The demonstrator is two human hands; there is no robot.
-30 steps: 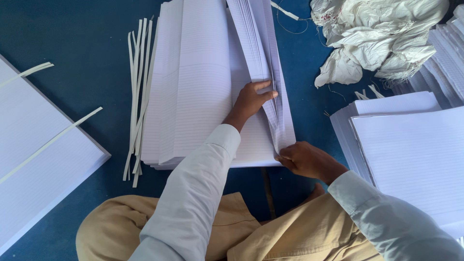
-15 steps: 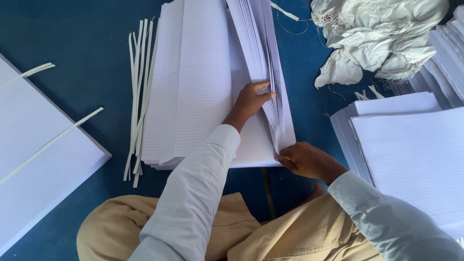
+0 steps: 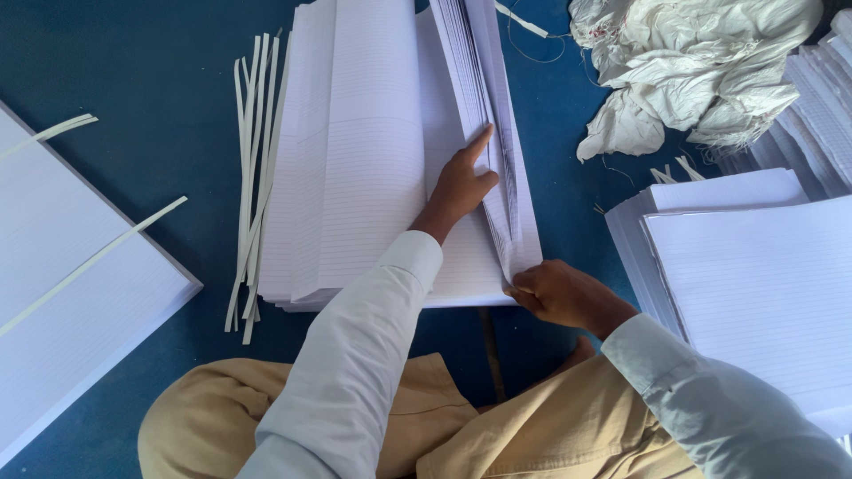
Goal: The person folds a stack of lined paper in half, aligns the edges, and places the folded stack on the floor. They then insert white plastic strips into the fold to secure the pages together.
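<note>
Everything's laid out on a dark blue floor [image 3: 133, 80], looks like a mat or carpet. A big stack of ruled white sheets [image 3: 355, 160] is set in the middle, with a bunch of thin paper strips [image 3: 253, 177] lined up just beside its left edge. Another ruled stack [image 3: 62, 284] is parked at the far left, two loose strips laid across it. More stacks [image 3: 754, 275] are piled on the right, and crumpled white cloth or paper [image 3: 692, 71] is dumped top right.
</note>
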